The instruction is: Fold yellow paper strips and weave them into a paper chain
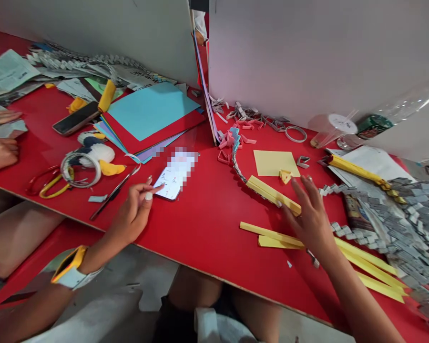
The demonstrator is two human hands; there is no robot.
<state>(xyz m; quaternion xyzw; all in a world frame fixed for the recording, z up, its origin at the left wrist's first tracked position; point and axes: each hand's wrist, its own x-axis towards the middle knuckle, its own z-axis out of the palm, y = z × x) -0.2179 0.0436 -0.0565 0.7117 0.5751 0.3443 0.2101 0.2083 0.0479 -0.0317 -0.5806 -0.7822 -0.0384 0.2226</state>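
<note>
Two phones lie on the red table (207, 228): a lit phone (174, 177) near centre, a dark phone (76, 118) far left. One yellow square sheet (273, 162) sits right of centre. Two tape rings: one (295, 134) far right, one (80, 168) left. One plastic cup (333, 127) lies far right.

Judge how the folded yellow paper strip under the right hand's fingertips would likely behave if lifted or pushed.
The folded yellow strip looks thin, long and flat, so it is probably very light and would likely sag if the right hand lifted it by one end. Lying flat on the smooth red table, it would probably slide rather than roll.
</note>
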